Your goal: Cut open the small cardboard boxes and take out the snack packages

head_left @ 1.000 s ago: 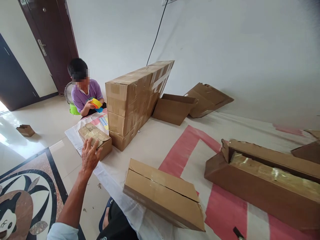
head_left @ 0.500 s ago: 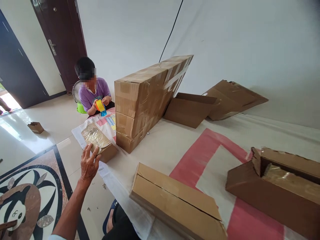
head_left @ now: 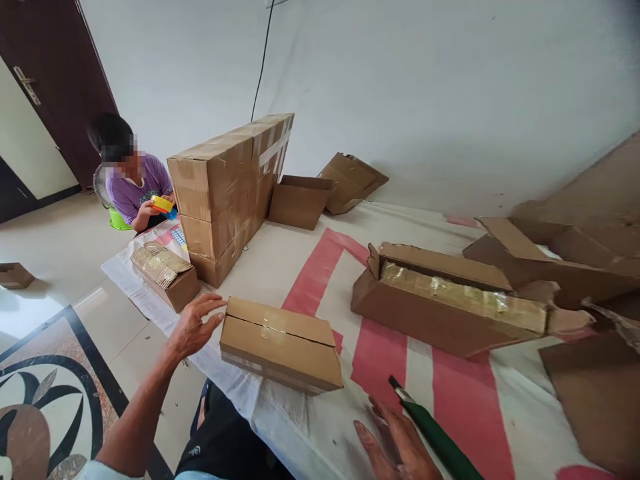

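Head view. Pale wall (head_left: 425, 100) behind, black cable (head_left: 262, 67) down it; dark door (head_left: 50, 60) far left; tiled floor (head_left: 65, 247) at left, with a small carton (head_left: 16, 275) on it. Desk (head_left: 265, 260) under a white and red cloth.

Box (head_left: 280, 343): near side of desk, centre; lying flat, top flaps folded together, clear tape across the seam. Left hand (head_left: 197, 327) at its left end, fingers loosely extended, thumb apart, nothing gripped; fingertips right at the box corner, contact cannot be told. Right hand (head_left: 397, 443) at the near edge, right of the box and apart from it; fingers and thumb spread, nothing seen in its hold, partly cut off by the frame. Green-handled tool (head_left: 440, 433) just right of that hand; touching or not, cannot tell.

Taped box (head_left: 163, 267) at the left end of desk, beside the tall stack (head_left: 230, 193). Beyond the stack: open carton (head_left: 299, 203), then flattened carton (head_left: 353, 181) against the wall. Right of centre: long carton (head_left: 415, 323), top open, taped parcel (head_left: 465, 293) inside. More open cartons (head_left: 530, 267) far right. Person (head_left: 137, 183) in purple at far left, holding a yellow tape roll (head_left: 161, 204).
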Demonstrator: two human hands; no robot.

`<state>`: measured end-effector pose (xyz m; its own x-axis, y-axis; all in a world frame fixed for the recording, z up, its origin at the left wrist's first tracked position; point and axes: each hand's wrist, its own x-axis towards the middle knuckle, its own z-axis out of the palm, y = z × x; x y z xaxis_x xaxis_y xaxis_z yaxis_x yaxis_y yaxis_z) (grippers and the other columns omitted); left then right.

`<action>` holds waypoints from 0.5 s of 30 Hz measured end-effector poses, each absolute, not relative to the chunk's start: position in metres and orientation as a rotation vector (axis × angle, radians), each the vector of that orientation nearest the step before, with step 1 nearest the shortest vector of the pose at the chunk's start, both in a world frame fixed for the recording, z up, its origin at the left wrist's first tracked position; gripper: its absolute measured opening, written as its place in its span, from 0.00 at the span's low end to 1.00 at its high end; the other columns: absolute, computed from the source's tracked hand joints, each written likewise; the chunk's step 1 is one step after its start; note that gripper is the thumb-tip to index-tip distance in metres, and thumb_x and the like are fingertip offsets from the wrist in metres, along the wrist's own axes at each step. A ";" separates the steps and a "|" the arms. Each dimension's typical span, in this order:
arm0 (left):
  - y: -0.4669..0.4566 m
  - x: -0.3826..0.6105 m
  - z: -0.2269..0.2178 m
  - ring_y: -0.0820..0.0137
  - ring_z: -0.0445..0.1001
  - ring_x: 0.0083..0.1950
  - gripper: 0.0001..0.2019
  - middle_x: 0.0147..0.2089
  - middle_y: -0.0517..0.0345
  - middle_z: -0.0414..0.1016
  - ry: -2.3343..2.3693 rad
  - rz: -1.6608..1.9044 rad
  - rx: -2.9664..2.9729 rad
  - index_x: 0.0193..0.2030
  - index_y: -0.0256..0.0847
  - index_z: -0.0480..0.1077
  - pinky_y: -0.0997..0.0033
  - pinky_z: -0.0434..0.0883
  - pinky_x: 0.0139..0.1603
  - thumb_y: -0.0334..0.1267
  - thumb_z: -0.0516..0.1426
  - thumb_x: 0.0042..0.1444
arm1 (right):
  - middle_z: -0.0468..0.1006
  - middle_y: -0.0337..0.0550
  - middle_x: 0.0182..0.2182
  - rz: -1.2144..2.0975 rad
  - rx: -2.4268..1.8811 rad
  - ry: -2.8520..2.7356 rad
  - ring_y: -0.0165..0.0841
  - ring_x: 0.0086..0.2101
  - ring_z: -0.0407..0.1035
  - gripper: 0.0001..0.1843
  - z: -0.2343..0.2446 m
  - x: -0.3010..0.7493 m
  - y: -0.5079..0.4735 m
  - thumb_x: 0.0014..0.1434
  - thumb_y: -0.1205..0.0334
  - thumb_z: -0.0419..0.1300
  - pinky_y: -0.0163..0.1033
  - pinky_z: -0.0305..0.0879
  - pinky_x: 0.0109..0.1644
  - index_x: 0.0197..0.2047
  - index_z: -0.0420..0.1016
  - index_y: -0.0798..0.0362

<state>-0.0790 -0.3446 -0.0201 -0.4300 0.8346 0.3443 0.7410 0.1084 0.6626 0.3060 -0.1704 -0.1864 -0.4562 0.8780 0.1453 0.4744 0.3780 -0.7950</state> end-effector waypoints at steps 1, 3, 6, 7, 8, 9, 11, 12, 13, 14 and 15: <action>-0.340 -0.074 -0.022 0.58 0.82 0.56 0.15 0.59 0.45 0.83 2.195 1.236 1.569 0.56 0.44 0.83 0.60 0.81 0.53 0.39 0.59 0.69 | 0.78 0.56 0.62 1.008 -1.146 -2.068 0.54 0.58 0.76 0.34 -0.178 0.299 -0.173 0.66 0.35 0.60 0.60 0.74 0.64 0.66 0.72 0.49; -0.335 -0.069 -0.024 0.60 0.83 0.55 0.16 0.58 0.46 0.83 2.144 1.282 1.494 0.57 0.44 0.83 0.63 0.81 0.48 0.39 0.59 0.67 | 0.78 0.54 0.63 1.109 -1.088 -2.029 0.51 0.57 0.77 0.35 -0.162 0.287 -0.177 0.67 0.37 0.60 0.56 0.76 0.61 0.69 0.70 0.48; -0.333 -0.067 -0.024 0.61 0.83 0.52 0.16 0.56 0.46 0.84 2.104 1.355 1.412 0.56 0.43 0.83 0.67 0.80 0.45 0.39 0.60 0.65 | 0.77 0.53 0.64 1.146 -0.986 -1.977 0.50 0.59 0.76 0.36 -0.143 0.270 -0.184 0.67 0.39 0.61 0.54 0.78 0.60 0.71 0.68 0.47; -0.334 -0.067 -0.024 0.61 0.84 0.51 0.16 0.57 0.46 0.84 2.091 1.369 1.393 0.56 0.43 0.83 0.68 0.79 0.44 0.39 0.61 0.65 | 0.77 0.52 0.65 1.150 -0.953 -1.976 0.50 0.60 0.75 0.35 -0.138 0.265 -0.185 0.68 0.40 0.60 0.54 0.77 0.60 0.72 0.67 0.46; -0.335 -0.067 -0.023 0.62 0.84 0.51 0.16 0.57 0.46 0.83 2.079 1.378 1.378 0.56 0.43 0.83 0.69 0.79 0.43 0.39 0.61 0.65 | 0.76 0.52 0.67 1.155 -0.922 -1.984 0.49 0.61 0.75 0.35 -0.134 0.260 -0.187 0.68 0.41 0.60 0.54 0.77 0.61 0.73 0.66 0.45; -0.336 -0.067 -0.023 0.62 0.84 0.51 0.16 0.58 0.45 0.83 2.066 1.385 1.365 0.56 0.43 0.83 0.69 0.78 0.42 0.39 0.61 0.64 | 0.74 0.52 0.68 1.165 -0.888 -1.997 0.49 0.61 0.75 0.35 -0.131 0.256 -0.188 0.69 0.42 0.59 0.54 0.77 0.62 0.74 0.65 0.45; -0.337 -0.066 -0.022 0.61 0.84 0.51 0.17 0.58 0.45 0.83 2.041 1.392 1.349 0.57 0.44 0.83 0.68 0.79 0.42 0.39 0.61 0.64 | 0.74 0.52 0.68 1.185 -0.822 -2.025 0.48 0.61 0.75 0.35 -0.125 0.251 -0.189 0.69 0.44 0.59 0.54 0.76 0.63 0.76 0.63 0.44; -0.338 -0.066 -0.023 0.61 0.84 0.50 0.17 0.58 0.45 0.82 2.033 1.394 1.342 0.57 0.44 0.83 0.67 0.79 0.43 0.40 0.61 0.64 | 0.74 0.52 0.68 1.195 -0.796 -2.039 0.48 0.62 0.75 0.35 -0.124 0.249 -0.189 0.70 0.45 0.59 0.54 0.76 0.63 0.76 0.62 0.44; -0.338 -0.065 -0.023 0.61 0.84 0.50 0.17 0.59 0.46 0.82 2.028 1.396 1.336 0.58 0.44 0.83 0.66 0.79 0.44 0.41 0.61 0.64 | 0.74 0.53 0.68 1.203 -0.777 -2.051 0.48 0.62 0.75 0.36 -0.122 0.247 -0.189 0.70 0.45 0.59 0.55 0.76 0.64 0.77 0.61 0.44; -0.338 -0.065 -0.024 0.62 0.84 0.50 0.18 0.59 0.46 0.82 2.025 1.395 1.330 0.58 0.45 0.83 0.65 0.80 0.44 0.41 0.61 0.65 | 0.74 0.53 0.68 1.208 -0.765 -2.060 0.48 0.62 0.75 0.36 -0.121 0.247 -0.189 0.71 0.46 0.59 0.55 0.75 0.64 0.77 0.60 0.43; -0.338 -0.064 -0.024 0.62 0.84 0.49 0.18 0.59 0.46 0.82 2.021 1.395 1.325 0.58 0.45 0.83 0.65 0.80 0.45 0.42 0.61 0.65 | 0.74 0.54 0.68 1.210 -0.757 -2.065 0.48 0.62 0.75 0.36 -0.121 0.246 -0.189 0.71 0.46 0.59 0.55 0.75 0.64 0.78 0.59 0.43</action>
